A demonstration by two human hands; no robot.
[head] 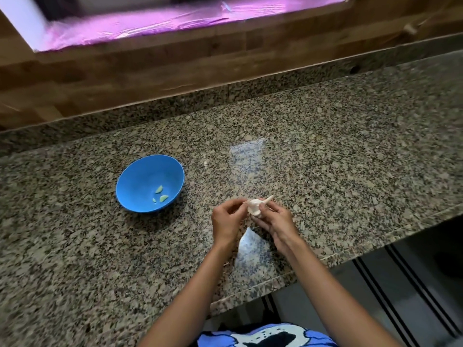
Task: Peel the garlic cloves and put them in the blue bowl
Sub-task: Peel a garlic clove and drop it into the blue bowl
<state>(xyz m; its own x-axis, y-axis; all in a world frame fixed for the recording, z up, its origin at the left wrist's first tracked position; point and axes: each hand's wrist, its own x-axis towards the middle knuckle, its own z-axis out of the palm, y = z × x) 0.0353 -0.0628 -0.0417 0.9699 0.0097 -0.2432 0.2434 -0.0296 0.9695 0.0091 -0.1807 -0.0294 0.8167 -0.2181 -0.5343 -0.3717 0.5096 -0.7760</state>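
A white garlic bulb (256, 207) with a short stalk pointing up and right is held over the granite counter (338, 151). My right hand (276, 222) cradles it from below. My left hand (228, 219) pinches the bulb's left side with fingertips. The blue bowl (132, 181) stands to the left of my hands, and two pale green peeled cloves (161, 194) lie in its bottom with a small fragment beside them.
A wooden wall with a pink-lit window ledge (150, 23) runs along the back of the counter. The counter's front edge (308, 269) steps back to the right, with a dark floor and rails below it.
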